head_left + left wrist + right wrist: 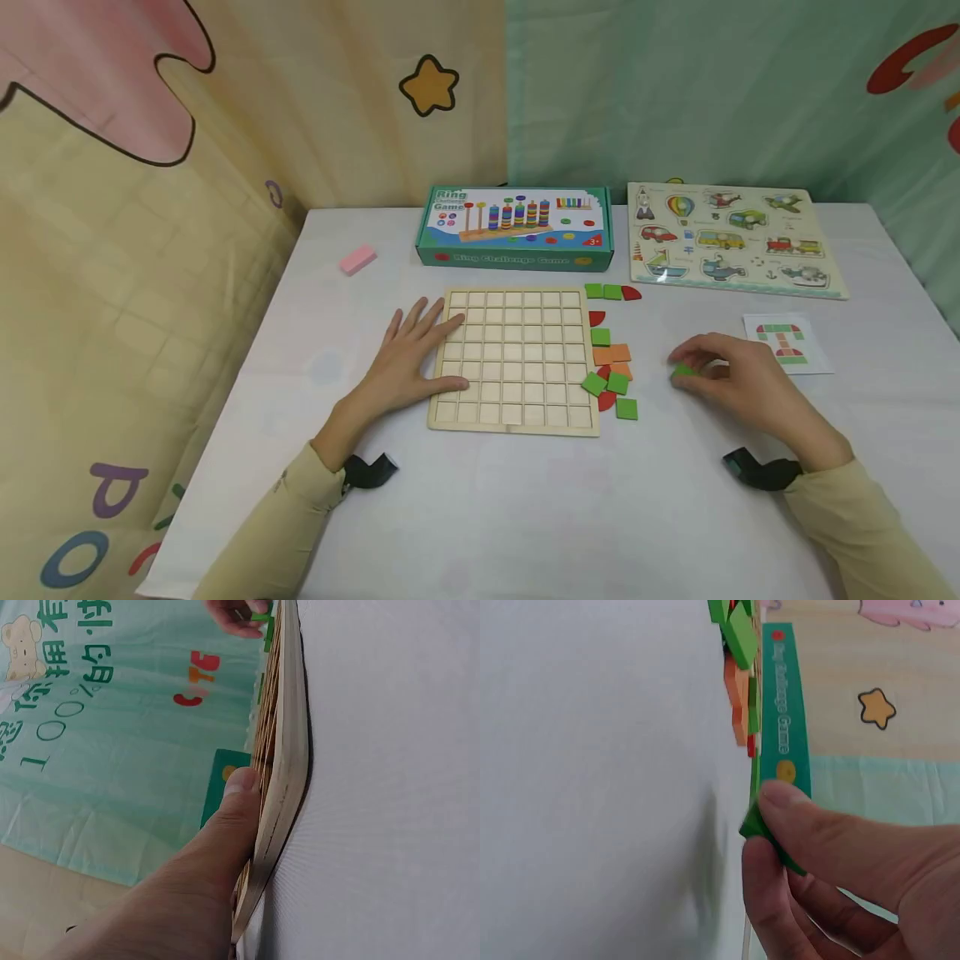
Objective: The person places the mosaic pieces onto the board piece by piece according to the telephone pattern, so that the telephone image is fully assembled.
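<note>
A wooden grid board (513, 362) with bare square cells lies in the middle of the table. My left hand (405, 358) rests on its left edge with the fingers spread, and the thumb (232, 802) lies along the rim in the left wrist view. To the right of the board, my right hand (738, 379) pinches a green square tile (771, 836) between thumb and finger. Between that hand and the board lie loose tiles: green squares (627, 409), orange squares (620, 352) and red quarter-round pieces (597, 318). One green tile (594, 384) overlaps the board's right rim.
Behind the board stands a green Ring Challenge Game box (515, 229). A vehicle peg puzzle (735, 242) lies at the back right. A pattern card (787, 343) is beyond the right hand, and a pink block (357, 260) sits at the back left.
</note>
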`<state>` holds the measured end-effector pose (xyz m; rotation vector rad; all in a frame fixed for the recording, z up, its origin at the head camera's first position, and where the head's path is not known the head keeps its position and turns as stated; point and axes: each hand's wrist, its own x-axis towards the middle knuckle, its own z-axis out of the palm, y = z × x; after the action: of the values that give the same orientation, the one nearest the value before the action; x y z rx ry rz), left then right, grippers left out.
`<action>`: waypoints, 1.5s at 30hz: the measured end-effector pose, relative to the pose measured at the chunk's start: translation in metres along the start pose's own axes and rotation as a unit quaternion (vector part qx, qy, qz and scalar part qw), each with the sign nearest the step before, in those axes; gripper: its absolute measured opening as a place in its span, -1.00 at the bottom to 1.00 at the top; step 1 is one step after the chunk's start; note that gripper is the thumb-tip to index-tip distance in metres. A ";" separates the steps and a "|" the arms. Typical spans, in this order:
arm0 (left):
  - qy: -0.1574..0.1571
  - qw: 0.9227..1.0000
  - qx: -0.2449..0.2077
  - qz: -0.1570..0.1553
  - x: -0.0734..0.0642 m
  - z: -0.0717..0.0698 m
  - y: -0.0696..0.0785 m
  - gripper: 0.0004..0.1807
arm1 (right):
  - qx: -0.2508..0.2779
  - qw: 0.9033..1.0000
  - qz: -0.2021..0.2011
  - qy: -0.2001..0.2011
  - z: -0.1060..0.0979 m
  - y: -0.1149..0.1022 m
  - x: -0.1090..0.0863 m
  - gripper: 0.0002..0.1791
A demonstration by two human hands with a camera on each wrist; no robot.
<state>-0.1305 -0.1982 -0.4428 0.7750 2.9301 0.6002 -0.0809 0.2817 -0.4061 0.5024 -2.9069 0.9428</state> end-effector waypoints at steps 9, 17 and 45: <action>-0.011 1.000 -0.006 0.005 -0.001 0.000 -0.001 0.12 | 0.030 0.999 -0.012 -0.037 0.005 -0.039 0.051 -0.72; -0.023 0.999 -0.019 0.020 -0.001 -0.004 -0.006 0.09 | 0.077 0.993 -0.014 -0.085 0.032 -0.071 0.114 -0.78; -0.012 0.999 -0.033 0.025 -0.002 -0.006 -0.008 0.04 | 0.057 0.991 0.011 -0.122 0.067 -0.093 0.134 -0.88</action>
<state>-0.1336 -0.2072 -0.4399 0.8443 2.8609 0.6830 -0.1743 0.1335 -0.3893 0.6369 -3.0911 1.1295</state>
